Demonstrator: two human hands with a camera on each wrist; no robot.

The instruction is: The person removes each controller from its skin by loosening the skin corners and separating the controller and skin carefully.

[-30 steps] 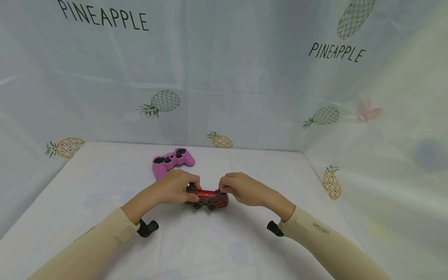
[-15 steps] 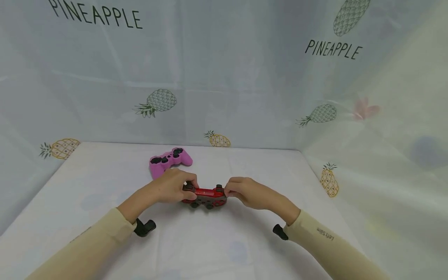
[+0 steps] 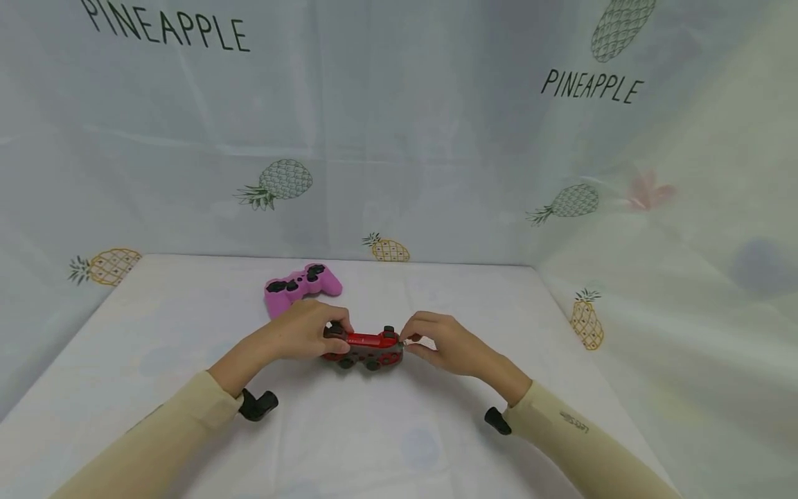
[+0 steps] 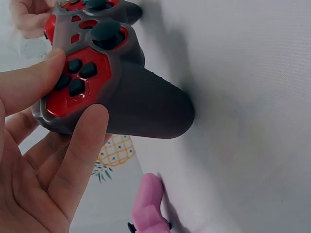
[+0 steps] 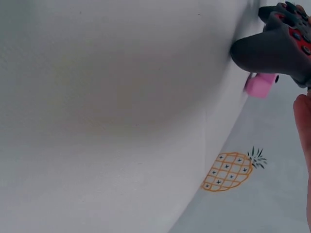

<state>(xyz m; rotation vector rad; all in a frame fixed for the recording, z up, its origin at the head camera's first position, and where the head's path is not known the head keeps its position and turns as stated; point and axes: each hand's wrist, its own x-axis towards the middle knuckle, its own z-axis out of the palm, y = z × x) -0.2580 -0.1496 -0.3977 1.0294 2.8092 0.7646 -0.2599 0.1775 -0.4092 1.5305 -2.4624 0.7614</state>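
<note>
A red game controller (image 3: 364, 340) in a grey silicone cover (image 4: 146, 99) stands on its grips mid-table, its button face towards me. My left hand (image 3: 300, 331) holds its left end, thumb and fingers at the edges of the button face; the left wrist view shows the cover around the red direction-button area. My right hand (image 3: 444, 341) is at the controller's right end, with curved thumb and forefinger around the corner of the cover. In the right wrist view a finger (image 5: 302, 119) touches or nearly touches that edge; the rest is out of frame.
A pink game controller (image 3: 302, 285) lies behind my left hand, partly covered by it. The white-covered table (image 3: 399, 436) meets a pineapple-print sheet (image 3: 436, 173) at the back and right. Black wrist mounts (image 3: 258, 405) stick out from the sleeves.
My right hand drew slightly off the controller's right end, baring its black trigger, then came back with thumb and forefinger spread at the corner. My left hand kept its hold.
</note>
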